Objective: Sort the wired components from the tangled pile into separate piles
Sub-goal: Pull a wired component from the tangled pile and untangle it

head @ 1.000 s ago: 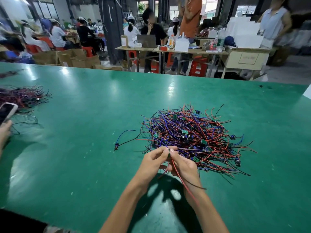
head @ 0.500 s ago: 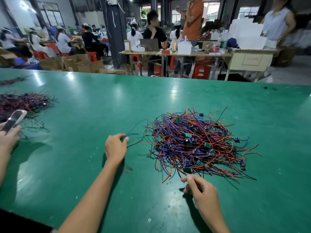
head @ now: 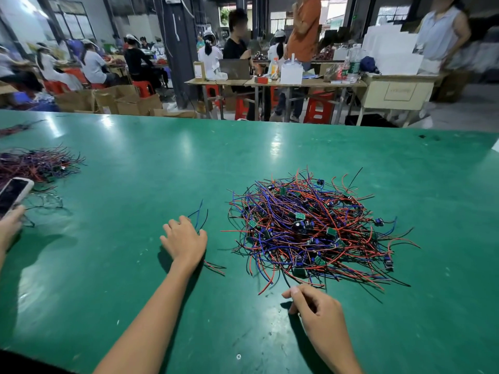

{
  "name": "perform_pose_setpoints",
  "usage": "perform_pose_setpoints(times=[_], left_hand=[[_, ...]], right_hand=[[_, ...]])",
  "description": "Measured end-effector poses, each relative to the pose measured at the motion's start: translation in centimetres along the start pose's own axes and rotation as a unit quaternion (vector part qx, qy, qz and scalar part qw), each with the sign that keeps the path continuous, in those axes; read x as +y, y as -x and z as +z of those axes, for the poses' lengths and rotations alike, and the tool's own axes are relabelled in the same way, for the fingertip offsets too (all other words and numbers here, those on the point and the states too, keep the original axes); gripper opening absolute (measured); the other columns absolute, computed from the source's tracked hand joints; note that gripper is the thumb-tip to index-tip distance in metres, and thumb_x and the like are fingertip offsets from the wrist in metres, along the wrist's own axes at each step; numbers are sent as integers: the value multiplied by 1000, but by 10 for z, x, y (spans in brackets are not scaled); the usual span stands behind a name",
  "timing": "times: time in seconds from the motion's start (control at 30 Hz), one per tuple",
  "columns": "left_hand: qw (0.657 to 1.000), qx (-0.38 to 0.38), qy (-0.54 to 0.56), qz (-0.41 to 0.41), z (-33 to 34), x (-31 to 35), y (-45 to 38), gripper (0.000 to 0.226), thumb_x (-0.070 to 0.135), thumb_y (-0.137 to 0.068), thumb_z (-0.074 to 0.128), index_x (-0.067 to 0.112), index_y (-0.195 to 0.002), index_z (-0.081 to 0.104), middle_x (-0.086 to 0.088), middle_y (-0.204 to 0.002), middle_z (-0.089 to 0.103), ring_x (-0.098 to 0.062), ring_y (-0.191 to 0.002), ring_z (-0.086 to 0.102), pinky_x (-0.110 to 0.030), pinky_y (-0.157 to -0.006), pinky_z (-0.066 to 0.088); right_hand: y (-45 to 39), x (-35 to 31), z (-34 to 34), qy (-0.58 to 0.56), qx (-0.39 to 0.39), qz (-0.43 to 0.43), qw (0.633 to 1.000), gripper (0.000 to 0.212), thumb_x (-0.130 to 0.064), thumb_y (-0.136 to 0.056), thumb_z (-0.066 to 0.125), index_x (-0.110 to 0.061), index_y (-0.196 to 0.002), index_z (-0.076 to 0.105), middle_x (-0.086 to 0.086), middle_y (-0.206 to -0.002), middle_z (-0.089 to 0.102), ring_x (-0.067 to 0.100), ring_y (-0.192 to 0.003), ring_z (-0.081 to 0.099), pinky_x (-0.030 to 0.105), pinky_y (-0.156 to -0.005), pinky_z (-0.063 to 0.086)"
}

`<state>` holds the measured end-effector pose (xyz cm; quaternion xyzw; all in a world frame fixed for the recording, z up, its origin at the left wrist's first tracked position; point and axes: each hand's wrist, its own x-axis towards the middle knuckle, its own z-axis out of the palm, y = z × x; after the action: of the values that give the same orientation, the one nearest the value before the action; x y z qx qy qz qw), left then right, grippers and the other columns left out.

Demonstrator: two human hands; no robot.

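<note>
The left hand (head: 185, 240) has moved away from the tangled pile (head: 313, 230) and now rests on a few pulled-out wires (head: 199, 215) left of the pile, its fingers loosely curled over them. That starts a new small pile. The right hand (head: 314, 306) has come back to the pile's near edge, fingertips pinched together, though whether they hold a wire I cannot tell.

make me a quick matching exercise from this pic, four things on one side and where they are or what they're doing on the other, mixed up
Things:
1. left hand
2. right hand
3. tangled pile
4. phone

Places or states:
a. far left edge, held by another person
b. centre-right of the green table
c. resting over a few separated wires
d. fingers curled at the pile's near edge

Pairs: 1-c, 2-d, 3-b, 4-a
</note>
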<state>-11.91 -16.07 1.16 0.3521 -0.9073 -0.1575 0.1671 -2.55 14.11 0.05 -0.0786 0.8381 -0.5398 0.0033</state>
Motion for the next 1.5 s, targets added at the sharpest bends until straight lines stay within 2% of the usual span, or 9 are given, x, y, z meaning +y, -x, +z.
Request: perform_pose_setpoints(times=[0.1,0.17,0.3,0.57,0.67,0.87,1.13,1.27,1.5], left_hand=[[987,18,108,117,-5,23,4,25,30,-90,67,22,-114,67,-10,-120,57,-30,-121,48,-42,-98,39],[958,-75,180,212,-12,43,5,22,40,-95,63,30,-112,71,-5,-119,58,-23,-120,51,-39,-102,41],[923,-207,66,318,-18,78,11,31,53,-84,73,33,-107,74,5,-120,64,-14,-116,55,-37,-103,40],[929,-190,100,301,-19,65,30,20,44,-78,81,31,-92,76,8,-77,69,-11,-82,65,-32,-88,35],[916,-234,145,291,-30,57,29,19,42,-80,82,24,-87,81,9,-61,62,-3,-57,54,-25,-66,38],[891,-295,242,245,-55,53,28,24,34,-98,64,14,-93,76,6,-78,71,0,-57,59,-21,-62,45],[698,-465,537,-91,-73,42,32,37,30,-110,35,9,-107,66,7,-58,45,0,-36,25,-12,-33,17],[597,-481,631,-115,-78,30,38,27,27,-102,46,9,-109,65,7,-59,40,-1,-34,24,-15,-32,15],[691,-325,646,-9,-99,22,21,26,34,-103,50,19,-111,70,10,-64,46,-3,-41,25,-15,-38,17]], right_hand=[[-1,0,1,3,1,0,1000,29,-26,-101,61,-33,-78,77,-8,-66,71,-6,-58,61,10,-57,40],[-1,1,1,11,2,1,1000,28,-27,-101,61,-35,-78,76,-8,-67,71,-3,-58,61,11,-56,39],[-1,3,1,10,5,7,1000,28,-29,-100,61,-36,-78,76,-8,-68,72,2,-60,63,14,-54,38],[1,0,0,0,10,-9,1000,29,-22,-100,62,-30,-77,76,-10,-63,70,-7,-58,62,8,-58,39],[2,-1,-1,-6,8,-12,1000,29,-21,-100,62,-30,-77,76,-9,-63,70,-6,-58,63,8,-57,39],[3,0,-1,-8,9,-12,1000,29,-22,-101,62,-31,-77,76,-8,-64,70,-7,-55,60,8,-56,38],[4,1,-2,1,8,-11,1000,28,-27,-101,61,-34,-78,76,-10,-67,71,-2,-60,62,13,-57,40],[4,2,-1,-3,7,-10,1000,28,-26,-101,61,-33,-78,76,-10,-67,71,-1,-63,64,13,-58,41],[3,3,0,3,6,-10,1000,29,-27,-101,60,-34,-77,75,-10,-67,71,-1,-60,62,13,-58,39]])
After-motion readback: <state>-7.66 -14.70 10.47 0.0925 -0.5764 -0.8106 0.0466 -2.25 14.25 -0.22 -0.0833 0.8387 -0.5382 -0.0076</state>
